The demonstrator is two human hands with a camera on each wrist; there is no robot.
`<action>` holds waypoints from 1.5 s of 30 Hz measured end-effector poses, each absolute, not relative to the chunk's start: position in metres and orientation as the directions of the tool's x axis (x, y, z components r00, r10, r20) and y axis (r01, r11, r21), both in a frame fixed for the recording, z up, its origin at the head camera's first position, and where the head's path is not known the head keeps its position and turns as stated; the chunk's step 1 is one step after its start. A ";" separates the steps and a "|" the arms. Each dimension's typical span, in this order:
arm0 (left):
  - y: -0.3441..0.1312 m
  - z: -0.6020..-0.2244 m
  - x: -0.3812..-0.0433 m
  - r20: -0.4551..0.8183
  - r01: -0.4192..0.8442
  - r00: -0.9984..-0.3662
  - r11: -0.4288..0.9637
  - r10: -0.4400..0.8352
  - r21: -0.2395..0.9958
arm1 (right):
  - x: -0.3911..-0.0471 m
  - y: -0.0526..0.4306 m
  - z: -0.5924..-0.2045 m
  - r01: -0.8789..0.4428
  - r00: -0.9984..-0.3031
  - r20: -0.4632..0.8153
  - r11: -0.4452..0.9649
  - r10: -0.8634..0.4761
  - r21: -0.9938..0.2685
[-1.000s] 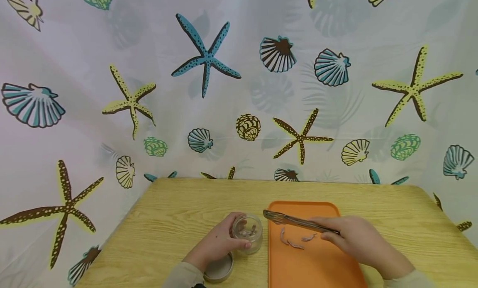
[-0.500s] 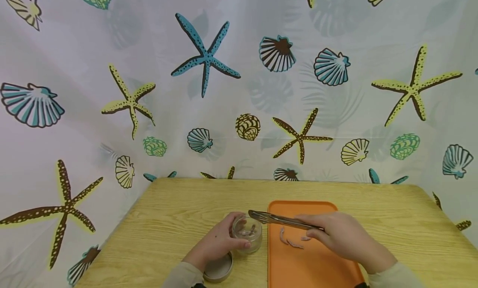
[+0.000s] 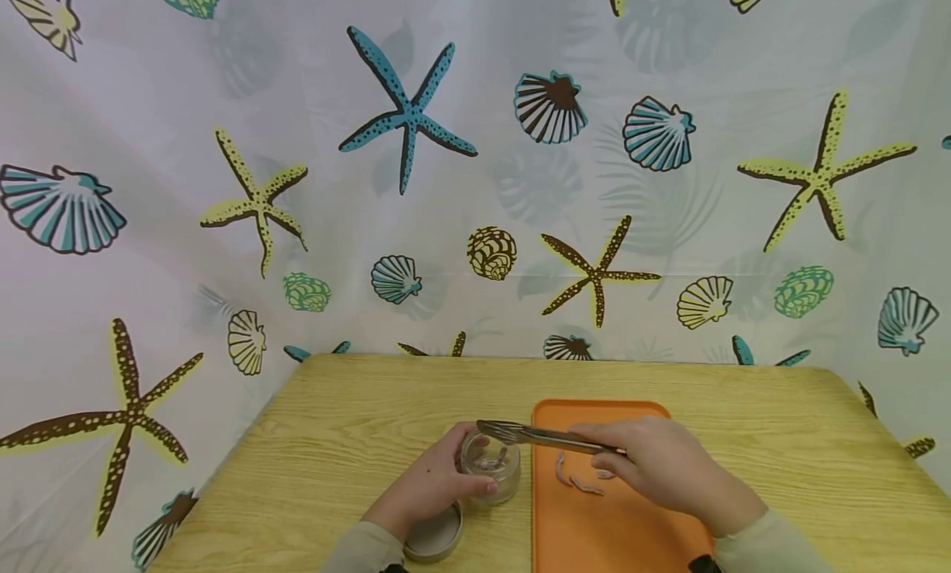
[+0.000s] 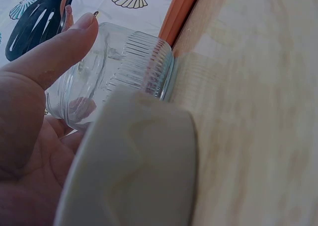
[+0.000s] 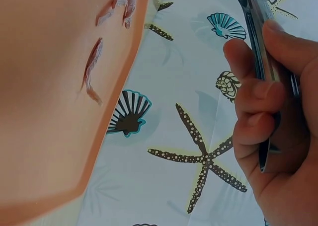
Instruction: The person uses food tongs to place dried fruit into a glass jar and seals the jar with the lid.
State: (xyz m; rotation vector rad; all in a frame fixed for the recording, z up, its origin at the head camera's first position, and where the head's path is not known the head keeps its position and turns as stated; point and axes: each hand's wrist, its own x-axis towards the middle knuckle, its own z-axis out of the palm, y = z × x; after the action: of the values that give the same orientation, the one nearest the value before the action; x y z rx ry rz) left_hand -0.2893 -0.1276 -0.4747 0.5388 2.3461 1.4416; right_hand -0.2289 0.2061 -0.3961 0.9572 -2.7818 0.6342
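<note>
My left hand grips a clear glass jar standing on the table, its thumb on the near side. A few thin pieces show inside the jar. My right hand holds metal tongs, whose tips are over the jar's mouth. In the left wrist view, a reddish piece shows at the tongs' tips. Several thin, curled pinkish-grey strips lie on the orange tray; their exact kind is unclear. The right wrist view shows fingers curled round the tongs' handle.
A round lid lies on the wooden table, left of the jar and next to my left wrist. The tray is right of the jar. A white curtain printed with shells and starfish stands behind the table.
My right hand has moved left with the tongs, bringing their tips from above the tray's left edge to over the jar's mouth. My left hand and the jar stay in place.
</note>
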 end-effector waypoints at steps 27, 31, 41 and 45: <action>-0.127 -0.474 -0.288 -0.059 0.180 -0.879 0.443 0.474 0.878 | -0.223 0.239 -0.404 -0.567 -0.823 0.238 0.759 -0.515 -0.319; -0.127 -0.473 -0.288 -0.056 0.186 -0.879 0.448 0.474 0.874 | -0.222 0.246 -0.405 -0.556 -0.831 0.230 0.768 -0.507 -0.317; -0.127 -0.473 -0.288 -0.053 0.186 -0.875 0.435 0.481 0.881 | -0.219 0.263 -0.407 -0.506 -0.862 0.192 0.791 -0.469 -0.344; -0.127 -0.473 -0.288 -0.057 0.180 -0.877 0.436 0.478 0.882 | -0.218 0.270 -0.409 -0.491 -0.871 0.183 0.800 -0.455 -0.346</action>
State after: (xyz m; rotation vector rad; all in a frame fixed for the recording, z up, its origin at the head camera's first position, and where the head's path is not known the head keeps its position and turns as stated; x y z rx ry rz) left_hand -0.2876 -0.1268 -0.4726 0.5664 2.3941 1.4163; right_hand -0.2180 0.2696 -0.4090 0.7623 -2.8936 0.5937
